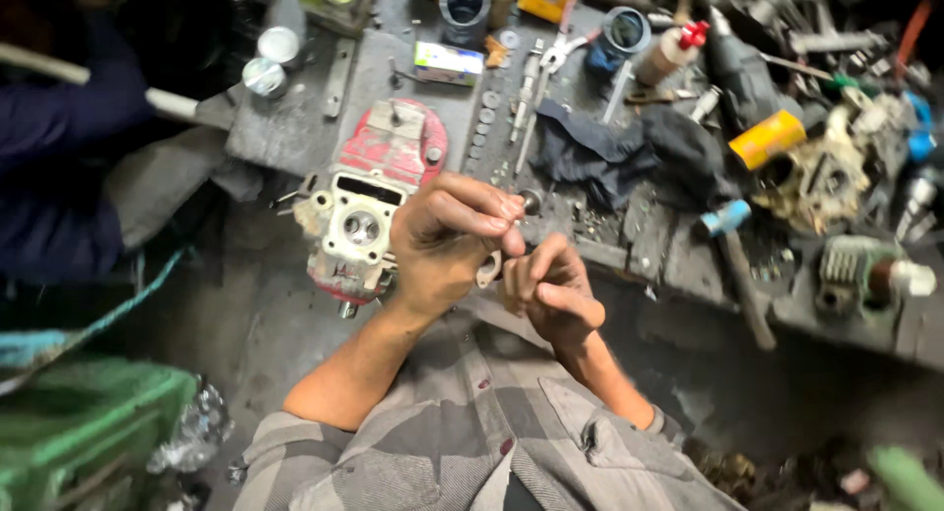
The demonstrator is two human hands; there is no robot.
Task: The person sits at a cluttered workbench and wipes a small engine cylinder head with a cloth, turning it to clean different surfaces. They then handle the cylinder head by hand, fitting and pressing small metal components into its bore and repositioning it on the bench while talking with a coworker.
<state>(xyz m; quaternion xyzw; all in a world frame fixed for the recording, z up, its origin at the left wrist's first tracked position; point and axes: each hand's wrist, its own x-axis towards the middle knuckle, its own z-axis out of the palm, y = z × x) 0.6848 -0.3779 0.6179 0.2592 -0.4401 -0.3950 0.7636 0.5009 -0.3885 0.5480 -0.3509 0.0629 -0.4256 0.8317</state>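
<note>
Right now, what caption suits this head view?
Two bare hands, left hand and right hand, pinch small metal parts beside a clamped engine cylinder head.

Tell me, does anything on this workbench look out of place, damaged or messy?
Yes. The bench is crowded with loose tools and parts. A hammer hangs its handle over the front edge, a dark rag lies crumpled among the tools, and the engine part by the left hand looks worn, its red paint chipped.

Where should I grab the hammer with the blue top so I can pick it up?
Probably by the wooden handle of the hammer, near its lower end, coming from the front edge of the workbench. The handle sticks out bare toward you; the head sits among clutter.
</note>
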